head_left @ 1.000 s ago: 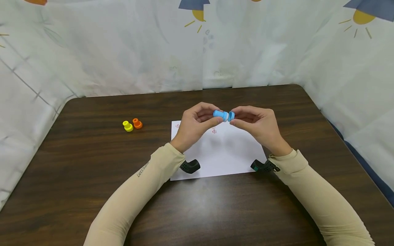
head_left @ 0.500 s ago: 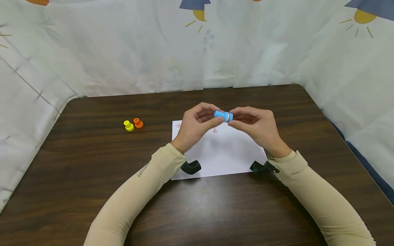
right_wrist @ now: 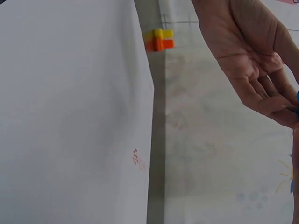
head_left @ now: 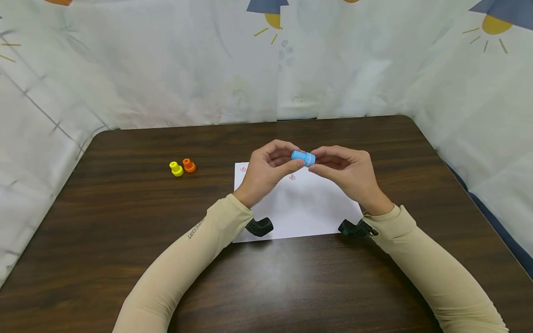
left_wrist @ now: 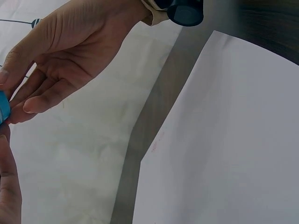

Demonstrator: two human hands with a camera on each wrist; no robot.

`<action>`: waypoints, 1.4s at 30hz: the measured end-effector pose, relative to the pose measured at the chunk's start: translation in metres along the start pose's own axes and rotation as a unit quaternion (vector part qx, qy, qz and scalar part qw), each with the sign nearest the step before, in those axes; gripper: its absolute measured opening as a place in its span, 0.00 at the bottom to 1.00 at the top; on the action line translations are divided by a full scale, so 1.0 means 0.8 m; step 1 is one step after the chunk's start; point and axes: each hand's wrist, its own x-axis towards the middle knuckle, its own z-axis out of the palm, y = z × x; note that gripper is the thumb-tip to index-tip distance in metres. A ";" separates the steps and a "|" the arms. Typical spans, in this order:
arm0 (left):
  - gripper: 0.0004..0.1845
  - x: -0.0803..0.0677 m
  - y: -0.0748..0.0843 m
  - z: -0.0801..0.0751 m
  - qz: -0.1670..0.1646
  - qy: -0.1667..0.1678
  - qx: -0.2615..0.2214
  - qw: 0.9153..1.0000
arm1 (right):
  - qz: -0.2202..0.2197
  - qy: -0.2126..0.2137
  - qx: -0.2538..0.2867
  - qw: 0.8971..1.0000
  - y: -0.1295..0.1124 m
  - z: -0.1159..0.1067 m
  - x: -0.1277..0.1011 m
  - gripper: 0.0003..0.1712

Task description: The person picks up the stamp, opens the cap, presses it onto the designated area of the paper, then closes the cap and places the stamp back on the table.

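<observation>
fingertips of the left hand [head_left: 266, 169] and right hand [head_left: 347, 171] both pinch one small blue stamp [head_left: 303, 157], thumb under and index on top at each end, so the piece sits crosswise between the two hands, held up above the white paper [head_left: 300, 208] and not touching it. no gap shows between the blue body and its cap end, so by the look of it the cap is seated and the step in hand is closing up the stamp. judged from that, the next move calls for one hand to let go while the other keeps its pinch, w/o tipping the piece.

outward: tan sleeves on both forearms, black wrist cams at the near edge of the paper, dark wood table [head_left: 125, 259] under it all. a yellow stamp [head_left: 176, 169] and an orange stamp [head_left: 189, 165] stand touching, well apart to the left of the hands.

views differ. head cam alone shows both hands meeting on the blue piece. left wrist cam shows the opposite palm w/ relaxed lower fingers, and only a sliver of blue [left_wrist: 3, 110] at the frame edge. right wrist cam shows the other palm, the yellow/orange pair beyond the paper edge, and a faint red stamp mark [right_wrist: 138, 160] on the sheet; the blue piece is barely in frame there.
</observation>
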 end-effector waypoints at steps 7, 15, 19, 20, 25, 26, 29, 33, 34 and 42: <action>0.13 0.000 -0.001 0.001 -0.003 0.003 0.002 1.000 | -0.003 0.000 -0.007 1.000 0.001 0.001 0.000 0.17; 0.14 0.000 -0.002 0.001 -0.007 0.005 0.006 1.000 | -0.003 0.001 -0.004 1.000 0.003 0.001 0.000 0.17; 0.14 0.000 -0.003 0.001 -0.008 0.006 0.006 1.000 | -0.004 0.001 -0.005 1.000 0.003 0.001 0.000 0.16; 0.14 0.000 -0.003 0.000 -0.008 0.006 0.005 1.000 | -0.004 0.001 -0.006 1.000 0.003 0.001 0.000 0.17; 0.13 0.000 -0.004 0.000 -0.007 0.005 0.004 1.000 | 0.000 0.002 -0.009 1.000 0.005 0.001 -0.001 0.16; 0.13 0.000 -0.004 0.000 -0.007 0.005 0.004 1.000 | 0.001 0.002 -0.008 1.000 0.005 0.001 -0.001 0.16; 0.13 0.000 -0.005 0.000 -0.007 0.005 0.004 1.000 | 0.002 0.003 -0.007 1.000 0.006 0.002 -0.001 0.16; 0.12 0.001 -0.006 0.000 -0.005 0.005 0.006 1.000 | 0.005 0.005 -0.005 1.000 0.007 0.002 -0.001 0.16; 0.13 0.001 -0.007 0.000 -0.004 0.005 0.006 1.000 | 0.006 0.006 -0.004 1.000 0.007 0.002 -0.001 0.17; 0.13 0.001 -0.007 0.001 -0.005 0.009 0.006 1.000 | 0.010 0.007 -0.012 1.000 0.007 0.002 -0.001 0.17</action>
